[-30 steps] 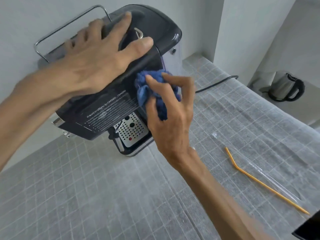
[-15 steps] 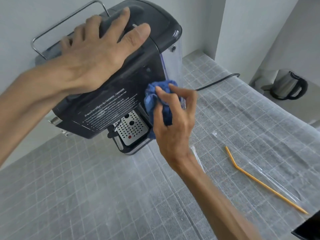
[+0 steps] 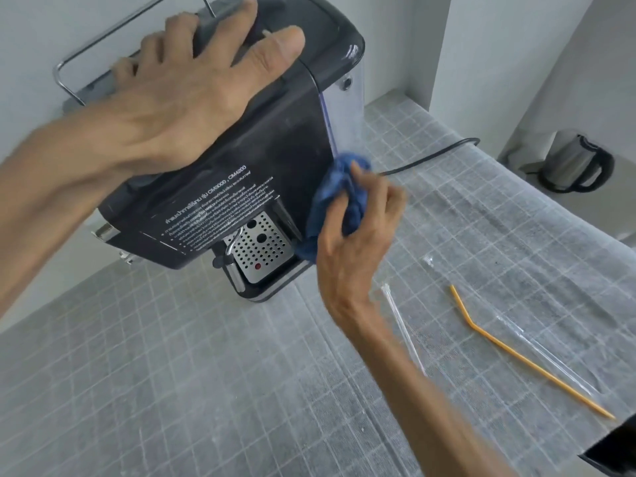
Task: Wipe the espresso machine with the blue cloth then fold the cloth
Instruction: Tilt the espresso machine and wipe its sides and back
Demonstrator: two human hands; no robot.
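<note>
Grid-patterned counter mat (image 3: 206, 390) spans the surface. Black espresso machine (image 3: 268, 142) sits at the back left, tilted toward the camera, perforated drip tray (image 3: 261, 251) visible underneath. Left hand (image 3: 192, 98) lies flat on the machine's top, fingers spread wide, bracing it. Right hand (image 3: 358, 242) is closed around the bunched blue cloth (image 3: 339, 197), pressing it against the machine's lower right corner edge. Steel kettle (image 3: 578, 165) far right, well apart. Bent orange straw (image 3: 509, 349) lies on the mat, right of the forearm.
</note>
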